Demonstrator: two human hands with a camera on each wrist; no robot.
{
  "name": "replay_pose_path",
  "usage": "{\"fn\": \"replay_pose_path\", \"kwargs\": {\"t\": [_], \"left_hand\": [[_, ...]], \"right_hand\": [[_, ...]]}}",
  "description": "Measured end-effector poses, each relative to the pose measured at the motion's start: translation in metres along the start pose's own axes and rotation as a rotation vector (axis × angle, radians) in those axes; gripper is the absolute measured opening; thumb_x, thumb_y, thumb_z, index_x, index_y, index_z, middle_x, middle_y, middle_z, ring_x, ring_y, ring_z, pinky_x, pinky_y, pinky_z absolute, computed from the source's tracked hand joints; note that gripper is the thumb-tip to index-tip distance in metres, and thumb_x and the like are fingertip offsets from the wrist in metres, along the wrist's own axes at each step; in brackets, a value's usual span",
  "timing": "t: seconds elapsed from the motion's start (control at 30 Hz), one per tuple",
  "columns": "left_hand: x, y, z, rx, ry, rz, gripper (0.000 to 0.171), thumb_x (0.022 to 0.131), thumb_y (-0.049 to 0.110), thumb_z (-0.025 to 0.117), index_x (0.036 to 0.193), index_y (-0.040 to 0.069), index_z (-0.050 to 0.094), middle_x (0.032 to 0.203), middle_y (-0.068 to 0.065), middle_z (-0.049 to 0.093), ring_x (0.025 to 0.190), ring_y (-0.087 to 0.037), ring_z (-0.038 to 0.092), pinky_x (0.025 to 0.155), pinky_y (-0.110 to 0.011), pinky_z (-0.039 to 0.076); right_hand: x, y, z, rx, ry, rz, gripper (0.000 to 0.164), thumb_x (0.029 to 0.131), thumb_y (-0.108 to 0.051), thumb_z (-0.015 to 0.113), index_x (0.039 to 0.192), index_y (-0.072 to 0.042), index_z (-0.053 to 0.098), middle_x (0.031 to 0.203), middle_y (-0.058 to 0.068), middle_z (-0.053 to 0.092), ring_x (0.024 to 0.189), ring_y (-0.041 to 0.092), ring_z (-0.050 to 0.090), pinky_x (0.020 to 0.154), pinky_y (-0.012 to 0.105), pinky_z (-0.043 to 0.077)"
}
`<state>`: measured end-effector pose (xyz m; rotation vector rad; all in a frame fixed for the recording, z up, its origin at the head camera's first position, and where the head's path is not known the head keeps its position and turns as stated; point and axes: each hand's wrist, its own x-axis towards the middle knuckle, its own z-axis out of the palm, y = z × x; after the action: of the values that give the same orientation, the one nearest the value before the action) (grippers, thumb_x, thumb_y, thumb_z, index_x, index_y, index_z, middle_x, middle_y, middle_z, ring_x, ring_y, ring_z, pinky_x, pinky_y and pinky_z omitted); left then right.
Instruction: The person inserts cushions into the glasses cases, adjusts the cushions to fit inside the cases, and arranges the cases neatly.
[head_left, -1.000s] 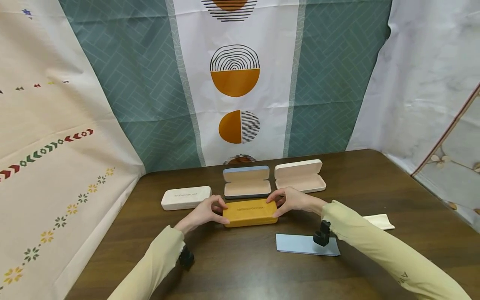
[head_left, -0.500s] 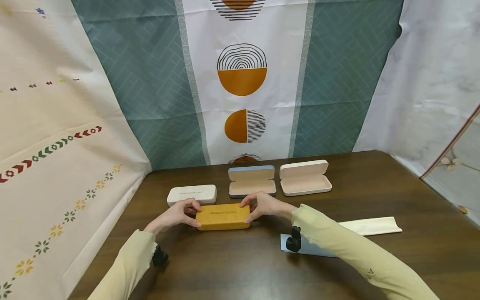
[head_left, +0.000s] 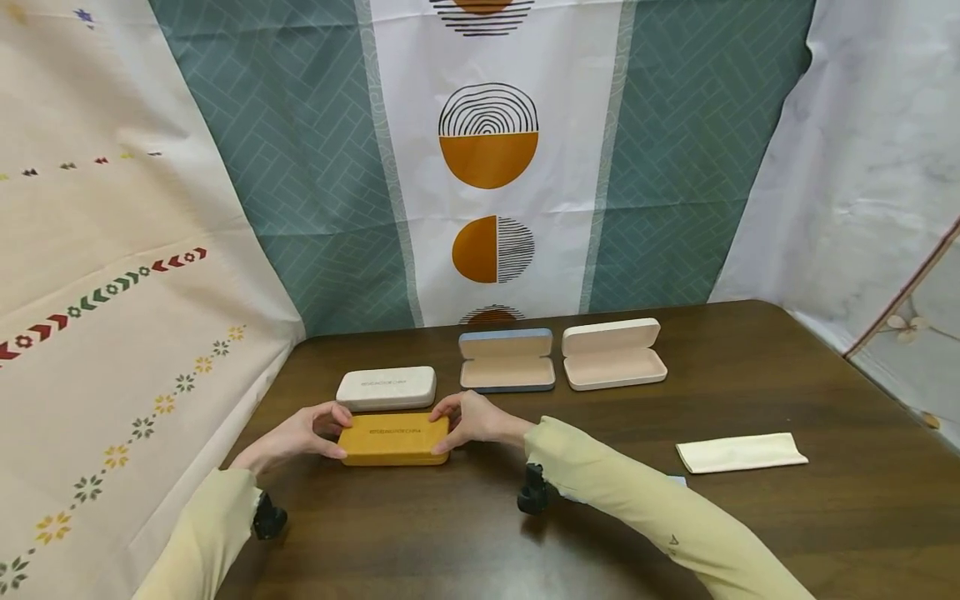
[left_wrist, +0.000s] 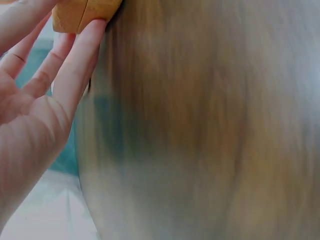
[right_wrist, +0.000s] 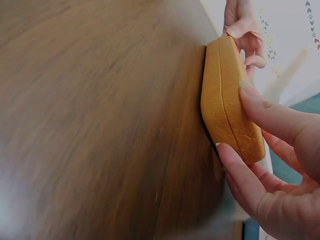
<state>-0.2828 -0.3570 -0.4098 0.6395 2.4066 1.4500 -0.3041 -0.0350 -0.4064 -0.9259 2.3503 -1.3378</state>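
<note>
Yellow case [head_left: 393, 440] just on the near side of the closed white case [head_left: 386, 388], its ends gripped by our left hand [head_left: 300, 433] and right hand [head_left: 474, 418]: we should press evenly so it won't twist.

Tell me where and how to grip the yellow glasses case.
Probably by its two short ends, one hand from each side, as the left hand and right hand do now. The closed yellow glasses case runs crosswise before the person, an end toward each hand, while the closed white glasses case sits just behind it.
</note>
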Motion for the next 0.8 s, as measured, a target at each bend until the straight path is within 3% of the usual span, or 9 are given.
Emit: {"fn": "replay_pose_path", "kwargs": {"t": [0.27, 0.5, 0.67, 0.8], "left_hand": [[-0.016, -0.010, -0.016, -0.052, 0.024, -0.034, 0.037, 0.071, 0.000, 0.074, 0.098, -0.007, 0.049, 0.115, -0.021, 0.043, 0.105, -0.037, 0.046, 0.081, -0.038, 0.044], [-0.022, -0.010, -0.021, -0.088, 0.021, -0.051, 0.037, 0.073, -0.002, 0.072, 0.099, -0.009, 0.046, 0.117, -0.024, 0.039, 0.108, -0.043, 0.040, 0.079, -0.033, 0.045], [-0.020, -0.004, -0.023, -0.071, 0.000, -0.094, 0.040, 0.072, 0.000, 0.074, 0.101, -0.008, 0.048, 0.117, -0.023, 0.043, 0.108, -0.044, 0.042, 0.078, -0.036, 0.046], [-0.018, 0.004, -0.029, 0.003, -0.042, -0.127, 0.042, 0.073, 0.004, 0.075, 0.105, -0.007, 0.050, 0.117, -0.023, 0.048, 0.106, -0.043, 0.045, 0.077, -0.035, 0.046]], "right_hand": [[0.015, -0.013, 0.017, 0.065, 0.008, 0.065, 0.038, 0.063, -0.006, 0.082, 0.097, -0.005, 0.065, 0.088, 0.000, 0.058, 0.056, 0.010, 0.052, 0.051, 0.024, 0.048], [0.021, -0.016, 0.023, 0.084, 0.015, 0.085, 0.037, 0.063, -0.008, 0.083, 0.096, -0.007, 0.066, 0.088, 0.000, 0.055, 0.059, 0.010, 0.052, 0.053, 0.024, 0.048], [0.019, -0.014, 0.017, 0.114, -0.018, 0.077, 0.037, 0.064, -0.007, 0.082, 0.098, -0.006, 0.065, 0.093, 0.004, 0.054, 0.063, 0.011, 0.052, 0.055, 0.025, 0.049], [0.012, -0.012, 0.000, 0.139, -0.085, 0.046, 0.039, 0.068, -0.003, 0.079, 0.102, -0.001, 0.062, 0.100, 0.013, 0.054, 0.072, 0.016, 0.054, 0.059, 0.028, 0.050]]}}
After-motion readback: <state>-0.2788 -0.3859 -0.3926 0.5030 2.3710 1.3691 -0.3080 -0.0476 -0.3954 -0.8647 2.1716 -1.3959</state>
